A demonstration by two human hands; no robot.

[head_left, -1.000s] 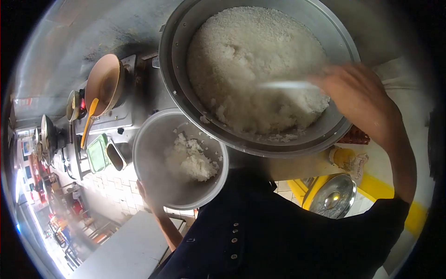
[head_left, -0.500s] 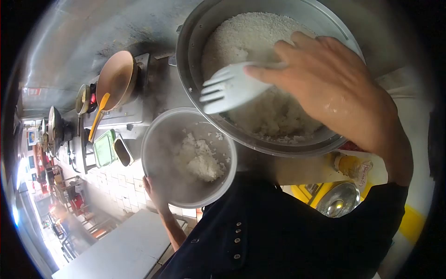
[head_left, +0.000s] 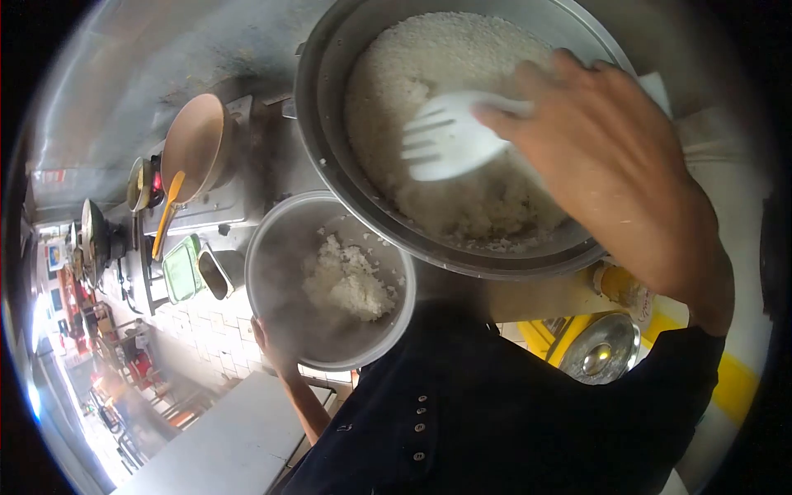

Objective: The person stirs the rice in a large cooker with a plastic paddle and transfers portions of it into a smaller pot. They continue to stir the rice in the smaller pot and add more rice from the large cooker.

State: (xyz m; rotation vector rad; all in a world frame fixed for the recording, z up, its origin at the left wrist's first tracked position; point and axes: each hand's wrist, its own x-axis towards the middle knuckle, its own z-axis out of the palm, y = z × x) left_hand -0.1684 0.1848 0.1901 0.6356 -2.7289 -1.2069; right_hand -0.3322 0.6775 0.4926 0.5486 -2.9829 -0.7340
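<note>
My right hand (head_left: 602, 148) is closed round the handle of a white slotted rice spoon (head_left: 454, 136). The spoon hangs over white rice (head_left: 462, 49) inside a large metal pot (head_left: 326, 140). Below and left of it, a smaller metal pot (head_left: 276, 322) holds a clump of rice (head_left: 356, 289), with steam over it. My left hand (head_left: 275, 346) holds the smaller pot's rim at its lower left side; its fingers are partly hidden.
A brown pan (head_left: 195, 144) with an orange spatula (head_left: 169, 214) sits on the stove at the left. Near it are a green-rimmed tray (head_left: 182, 270) and a metal container (head_left: 216, 275). A white surface (head_left: 214, 433) lies at lower left, a yellow scale (head_left: 577, 342) at lower right.
My right hand has moved the spoon rightward and slightly up, from the large pot's left rim to over its rice. My left hand stays at the smaller pot's rim.
</note>
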